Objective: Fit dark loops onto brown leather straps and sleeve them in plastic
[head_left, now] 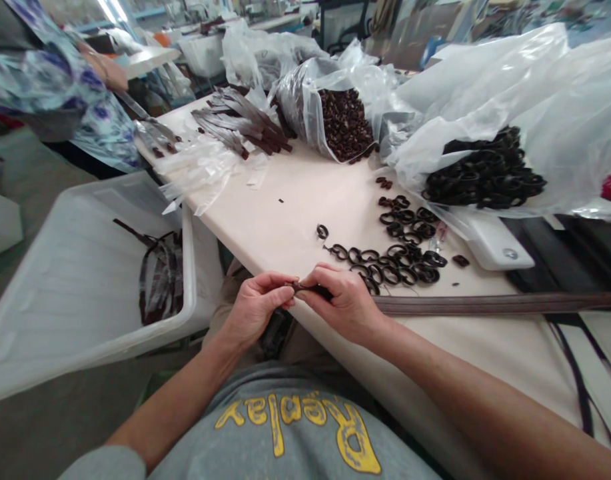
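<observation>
My left hand (pixel 255 303) is closed in a pinch at the tip of a dark brown leather strap (pixel 485 304). My right hand (pixel 340 300) is wrapped round the strap close to that end, and the two hands nearly touch at the table's front edge. From behind my right wrist the strap runs along the table to the right. Fingers cover most of the held end, so its detail is hidden. Just beyond my right hand lie several small dark loops (pixel 398 257), and a single loop (pixel 322 231) sits apart from them.
A clear bag of small brown pieces (pixel 348 127) and another of black loops (pixel 485 173) stand on the table (pixel 285 220). Flat brown strips (pixel 245 123) lie at the back left. A white bin (pixel 85 333) holds strips at left. A person (pixel 80 93) stands beyond it.
</observation>
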A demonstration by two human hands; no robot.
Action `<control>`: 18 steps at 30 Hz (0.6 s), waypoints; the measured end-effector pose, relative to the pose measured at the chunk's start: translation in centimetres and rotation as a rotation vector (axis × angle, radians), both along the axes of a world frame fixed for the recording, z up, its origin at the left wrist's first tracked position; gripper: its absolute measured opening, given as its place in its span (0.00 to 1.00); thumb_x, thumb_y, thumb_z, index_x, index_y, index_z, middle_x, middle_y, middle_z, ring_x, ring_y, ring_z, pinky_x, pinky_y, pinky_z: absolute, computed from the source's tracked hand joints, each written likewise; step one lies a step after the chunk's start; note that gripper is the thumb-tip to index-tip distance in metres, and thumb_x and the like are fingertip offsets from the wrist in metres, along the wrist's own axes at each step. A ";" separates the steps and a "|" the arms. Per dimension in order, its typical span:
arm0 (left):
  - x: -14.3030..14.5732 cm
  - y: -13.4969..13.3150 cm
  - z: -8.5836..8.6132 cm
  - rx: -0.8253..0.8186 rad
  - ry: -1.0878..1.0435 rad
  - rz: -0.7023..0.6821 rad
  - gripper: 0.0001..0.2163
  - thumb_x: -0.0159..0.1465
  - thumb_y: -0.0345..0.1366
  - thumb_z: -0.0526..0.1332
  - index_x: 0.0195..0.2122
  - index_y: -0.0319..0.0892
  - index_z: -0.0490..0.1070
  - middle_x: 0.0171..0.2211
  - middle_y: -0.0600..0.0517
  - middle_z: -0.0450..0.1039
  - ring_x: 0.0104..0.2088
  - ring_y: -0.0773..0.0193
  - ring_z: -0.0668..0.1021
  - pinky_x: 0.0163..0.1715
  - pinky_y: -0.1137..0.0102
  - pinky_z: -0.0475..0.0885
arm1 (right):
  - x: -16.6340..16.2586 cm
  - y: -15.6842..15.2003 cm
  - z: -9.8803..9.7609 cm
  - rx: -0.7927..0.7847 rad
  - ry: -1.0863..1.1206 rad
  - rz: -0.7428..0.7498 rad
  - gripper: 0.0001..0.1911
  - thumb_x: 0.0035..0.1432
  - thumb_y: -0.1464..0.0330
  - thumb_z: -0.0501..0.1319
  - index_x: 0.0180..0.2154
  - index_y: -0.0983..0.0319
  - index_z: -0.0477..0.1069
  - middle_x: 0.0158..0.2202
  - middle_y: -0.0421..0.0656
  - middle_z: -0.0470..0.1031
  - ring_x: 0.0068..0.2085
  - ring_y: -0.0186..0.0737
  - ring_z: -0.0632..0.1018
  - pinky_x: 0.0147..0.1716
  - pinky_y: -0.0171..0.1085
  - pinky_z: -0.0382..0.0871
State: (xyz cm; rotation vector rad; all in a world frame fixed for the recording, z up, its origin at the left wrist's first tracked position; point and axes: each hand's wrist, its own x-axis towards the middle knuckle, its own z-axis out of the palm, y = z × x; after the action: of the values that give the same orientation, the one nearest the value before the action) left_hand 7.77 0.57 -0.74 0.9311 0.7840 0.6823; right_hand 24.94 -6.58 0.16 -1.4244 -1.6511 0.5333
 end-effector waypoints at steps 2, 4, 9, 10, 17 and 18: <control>-0.1 0.3 0.1 0.046 0.019 0.023 0.11 0.47 0.37 0.76 0.31 0.41 0.82 0.22 0.52 0.78 0.21 0.73 0.74 0.24 0.80 0.70 | 0.3 0.1 0.2 -0.037 -0.026 0.030 0.04 0.61 0.68 0.63 0.36 0.61 0.75 0.33 0.40 0.77 0.33 0.34 0.76 0.32 0.31 0.63; -0.6 0.7 0.3 0.086 0.031 0.037 0.10 0.48 0.36 0.76 0.31 0.41 0.82 0.22 0.52 0.78 0.21 0.73 0.75 0.24 0.80 0.71 | 0.6 0.2 0.5 -0.103 -0.118 0.058 0.07 0.63 0.65 0.62 0.39 0.61 0.74 0.35 0.41 0.78 0.34 0.35 0.77 0.33 0.32 0.62; -1.8 1.3 0.4 0.152 0.055 0.044 0.09 0.49 0.36 0.75 0.31 0.41 0.82 0.22 0.52 0.77 0.21 0.72 0.75 0.23 0.79 0.70 | 0.6 0.4 1.7 -0.294 -0.450 0.069 0.14 0.67 0.60 0.56 0.34 0.62 0.71 0.28 0.42 0.77 0.28 0.37 0.74 0.26 0.34 0.52; -1.9 1.3 0.4 0.154 0.063 0.036 0.09 0.49 0.36 0.75 0.31 0.41 0.82 0.21 0.52 0.77 0.21 0.72 0.75 0.23 0.79 0.70 | 0.5 0.3 1.9 -0.321 -0.482 0.071 0.15 0.67 0.59 0.56 0.34 0.62 0.71 0.28 0.43 0.77 0.28 0.37 0.74 0.26 0.34 0.51; -1.6 1.0 0.2 0.091 0.079 -0.018 0.11 0.49 0.37 0.75 0.32 0.40 0.82 0.20 0.52 0.75 0.19 0.72 0.72 0.20 0.78 0.67 | 0.3 0.1 1.8 -0.397 -0.610 0.128 0.17 0.70 0.58 0.51 0.35 0.61 0.70 0.28 0.44 0.78 0.26 0.39 0.75 0.25 0.36 0.47; -1.5 0.8 0.1 0.085 0.089 -0.030 0.12 0.49 0.37 0.75 0.33 0.39 0.82 0.21 0.52 0.76 0.19 0.72 0.72 0.20 0.78 0.67 | 0.3 0.1 1.7 -0.395 -0.610 0.135 0.17 0.70 0.58 0.51 0.35 0.61 0.70 0.28 0.44 0.78 0.26 0.39 0.74 0.24 0.36 0.47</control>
State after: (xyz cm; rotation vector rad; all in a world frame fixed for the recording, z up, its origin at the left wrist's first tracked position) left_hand 6.24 1.36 -0.63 1.0545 0.8227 0.6555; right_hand 25.26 -6.53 1.91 -1.9026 -2.2217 0.5551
